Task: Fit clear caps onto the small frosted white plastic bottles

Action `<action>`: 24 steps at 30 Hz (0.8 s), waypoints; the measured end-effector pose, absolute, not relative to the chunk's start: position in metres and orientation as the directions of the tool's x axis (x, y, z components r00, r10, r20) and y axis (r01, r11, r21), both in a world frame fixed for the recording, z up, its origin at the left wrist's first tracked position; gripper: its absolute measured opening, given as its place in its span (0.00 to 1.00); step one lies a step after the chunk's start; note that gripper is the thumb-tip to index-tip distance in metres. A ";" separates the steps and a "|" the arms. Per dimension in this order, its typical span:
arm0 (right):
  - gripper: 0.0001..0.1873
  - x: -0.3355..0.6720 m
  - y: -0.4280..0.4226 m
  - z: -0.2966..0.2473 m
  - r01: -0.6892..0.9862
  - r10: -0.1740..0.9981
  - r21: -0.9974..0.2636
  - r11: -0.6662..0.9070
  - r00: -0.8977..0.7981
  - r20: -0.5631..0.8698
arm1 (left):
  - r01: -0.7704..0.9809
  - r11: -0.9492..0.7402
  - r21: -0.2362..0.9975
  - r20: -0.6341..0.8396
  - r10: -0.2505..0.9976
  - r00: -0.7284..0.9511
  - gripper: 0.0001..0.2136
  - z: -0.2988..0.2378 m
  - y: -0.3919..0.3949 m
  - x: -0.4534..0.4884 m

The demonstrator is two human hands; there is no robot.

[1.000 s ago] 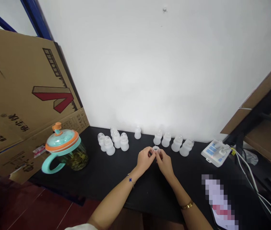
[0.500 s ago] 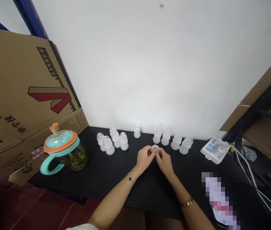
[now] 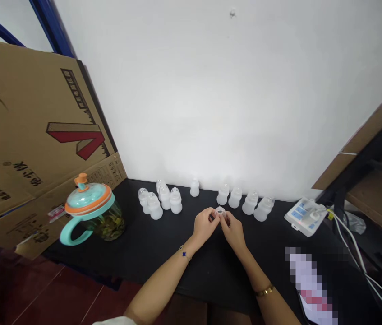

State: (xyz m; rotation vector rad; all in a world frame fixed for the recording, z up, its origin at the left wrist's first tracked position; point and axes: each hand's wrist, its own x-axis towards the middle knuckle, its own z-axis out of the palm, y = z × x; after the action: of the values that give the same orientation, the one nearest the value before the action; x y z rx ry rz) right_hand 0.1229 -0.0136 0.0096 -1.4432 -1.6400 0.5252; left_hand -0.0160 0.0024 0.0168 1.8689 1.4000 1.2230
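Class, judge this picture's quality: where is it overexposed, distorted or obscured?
Head view: the white wall glares, washing out the translucent bottles; wide-lens distortion slants the cardboard box; a pixelated patch masks lower right; the clear piece between left hand and right hand is unresolved.

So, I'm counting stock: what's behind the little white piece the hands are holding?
Behind the white piece, pinched between left hand and right hand, white bottles stand in a row by the wall. Its underside is covered by fingers.

My left hand (image 3: pixel 205 224) and right hand (image 3: pixel 233 230) meet around a small clear plastic cap (image 3: pixel 220 211) over the black table (image 3: pixel 153 241). Behind them stand small frosted plastic bottles (image 3: pixel 234 197), with a teal-handled glass jug (image 3: pixel 91 214) to the left and a flat white device (image 3: pixel 304 215) to the right.
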 end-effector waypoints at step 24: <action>0.21 0.123 -0.016 0.012 0.627 0.945 -0.746 0.226 0.045 0.324 | 0.491 -0.371 0.788 0.388 0.919 0.073 0.08 0.014 0.003 -0.015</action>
State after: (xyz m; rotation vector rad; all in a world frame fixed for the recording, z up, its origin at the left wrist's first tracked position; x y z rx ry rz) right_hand 0.1233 -0.0157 0.0116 -1.4869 -1.6680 0.4813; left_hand -0.0151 0.0030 0.0138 1.9008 1.3940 1.2420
